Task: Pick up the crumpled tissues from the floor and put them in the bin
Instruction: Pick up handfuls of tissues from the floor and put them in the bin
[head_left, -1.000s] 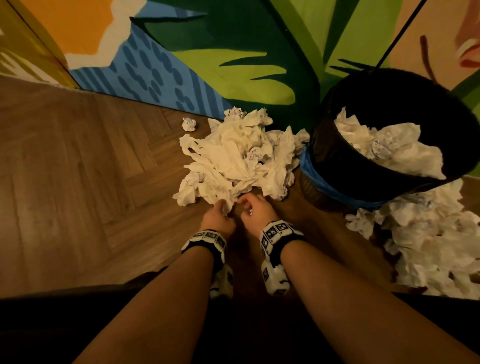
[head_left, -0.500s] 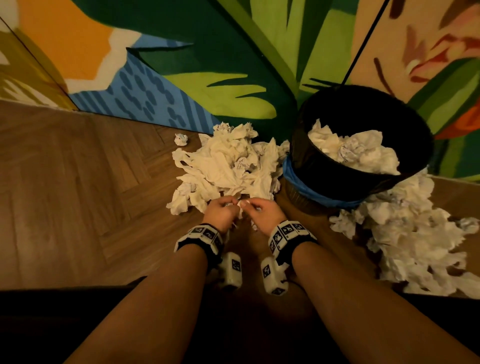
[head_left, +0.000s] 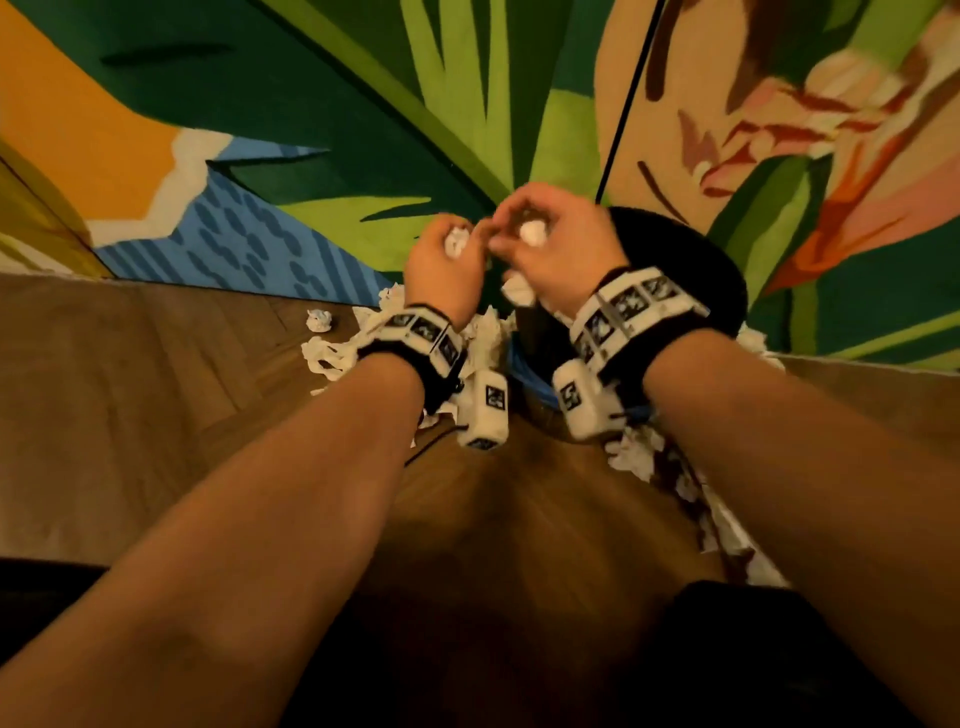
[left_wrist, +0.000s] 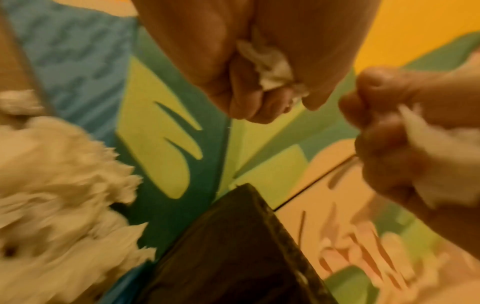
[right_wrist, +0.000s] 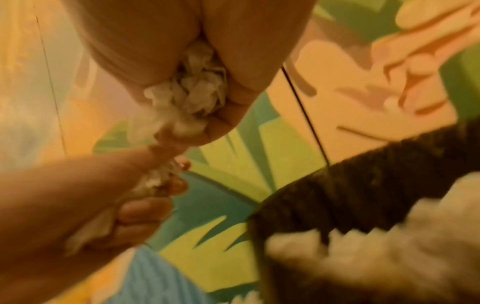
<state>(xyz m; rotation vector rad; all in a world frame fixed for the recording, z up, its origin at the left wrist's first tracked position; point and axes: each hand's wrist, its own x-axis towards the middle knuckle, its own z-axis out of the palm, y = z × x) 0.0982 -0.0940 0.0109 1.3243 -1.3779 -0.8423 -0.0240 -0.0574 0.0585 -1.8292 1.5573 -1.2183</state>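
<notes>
Tissue (head_left: 457, 241) shows white inside the left hand (head_left: 447, 270), whose fingers are curled round a crumpled wad; the left wrist view shows the same wad (left_wrist: 270, 65) squeezed between palm and fingers. The right hand (head_left: 550, 249) grips a second wad (head_left: 534, 232), with a loose tail of paper (head_left: 519, 292) hanging below its palm. Both hands are raised, nearly touching each other, in front of the painted wall (head_left: 332, 104) and over the near rim of the black bin (head_left: 722, 291). A heap of tissues (head_left: 337, 348) lies on the wooden floor (head_left: 130, 415) left of the bin, with one small ball (head_left: 318, 319) lying apart from it. More tissues (head_left: 644, 457) lie on the floor at the bin's right side.
</notes>
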